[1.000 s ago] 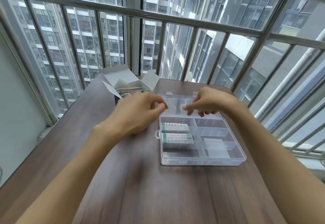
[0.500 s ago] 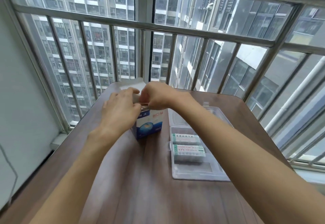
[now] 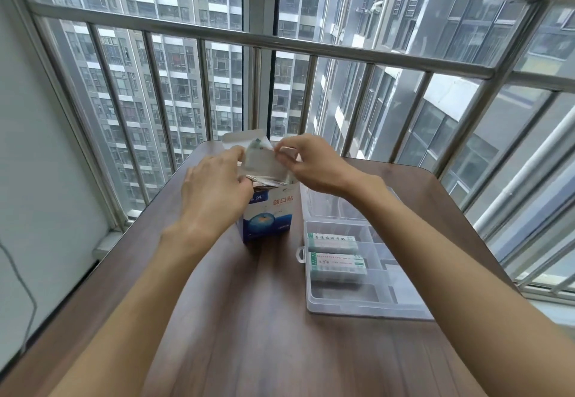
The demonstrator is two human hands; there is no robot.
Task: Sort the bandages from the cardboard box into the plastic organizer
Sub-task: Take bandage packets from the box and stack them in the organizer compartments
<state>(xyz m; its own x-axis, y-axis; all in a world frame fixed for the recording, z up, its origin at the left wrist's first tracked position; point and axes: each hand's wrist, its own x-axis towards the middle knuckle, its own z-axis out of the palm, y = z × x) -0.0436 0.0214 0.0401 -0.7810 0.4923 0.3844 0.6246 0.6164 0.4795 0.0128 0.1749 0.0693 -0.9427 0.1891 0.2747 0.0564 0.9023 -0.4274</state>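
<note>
Pale bandages (image 3: pixel 263 164) are pinched between both hands, left (image 3: pixel 214 192) and right (image 3: pixel 314 164), above the cardboard box (image 3: pixel 269 216).

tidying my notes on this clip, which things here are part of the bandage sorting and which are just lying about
Part of the job:
- blue and white cardboard box
- pale wrapped bandage, pinched by left hand and right hand
- clear plastic organizer

Just lying about:
- two white and green boxes inside the organizer
- brown wooden table
</note>
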